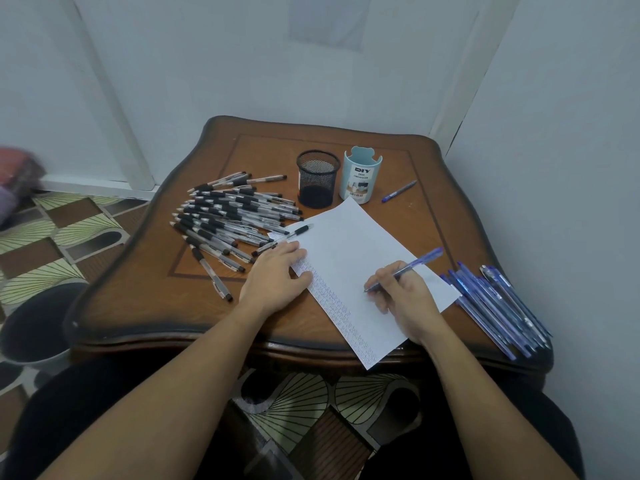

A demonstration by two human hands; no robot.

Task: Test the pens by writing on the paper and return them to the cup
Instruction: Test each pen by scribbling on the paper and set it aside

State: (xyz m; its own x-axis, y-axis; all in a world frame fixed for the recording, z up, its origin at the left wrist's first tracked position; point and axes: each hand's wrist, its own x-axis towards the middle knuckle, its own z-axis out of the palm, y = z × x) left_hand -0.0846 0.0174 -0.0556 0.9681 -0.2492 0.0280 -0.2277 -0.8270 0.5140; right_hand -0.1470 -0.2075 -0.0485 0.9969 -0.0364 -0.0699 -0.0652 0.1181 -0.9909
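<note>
A white sheet of paper (349,251) lies slanted on the wooden table (145,292), with rows of small blue marks along its left edge. My right hand (405,299) grips a blue pen (415,263) with its tip on the paper. My left hand (273,275) rests flat on the paper's left edge. A black mesh cup (318,178) and a light blue DIY organizer cup (360,174) stand at the back. Several black-grip pens (228,216) lie heaped on the left. Several blue pens (498,306) lie at the right edge.
One blue pen (399,191) lies alone to the right of the blue cup. A dark bin (38,323) stands on the patterned floor left of the table. White walls close in behind and to the right.
</note>
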